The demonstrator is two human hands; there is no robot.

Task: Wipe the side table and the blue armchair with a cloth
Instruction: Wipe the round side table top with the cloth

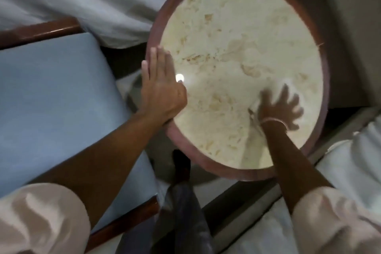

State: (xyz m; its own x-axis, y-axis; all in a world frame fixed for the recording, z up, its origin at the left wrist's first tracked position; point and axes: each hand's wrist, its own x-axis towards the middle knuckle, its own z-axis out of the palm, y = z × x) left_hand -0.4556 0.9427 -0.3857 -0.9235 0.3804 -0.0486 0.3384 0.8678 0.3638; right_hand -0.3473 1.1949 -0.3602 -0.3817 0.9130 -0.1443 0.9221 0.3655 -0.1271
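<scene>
Fingers (288,101) of my right hand (278,109) spread wide, pressing a pale, blurred cloth (257,99) flat on the bench (237,47); whether they grip it I cannot tell. My left hand (162,86) lies flat and empty at the rim, steadying. Overlap strokes toward the wooden edge. The blue armchair (57,97) waits just beside, unwiped.

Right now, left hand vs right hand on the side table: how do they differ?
The left hand lies flat with fingers together at the side table's near-left rim, sharp in the picture; the right hand has fingers spread, farther in on the pale top, and is motion-blurred. The right hand seems to press a pale cloth, hard to make out; the left hand holds nothing. Only the right wrist wears a thin band. Both rest palm-down on the table.
</scene>
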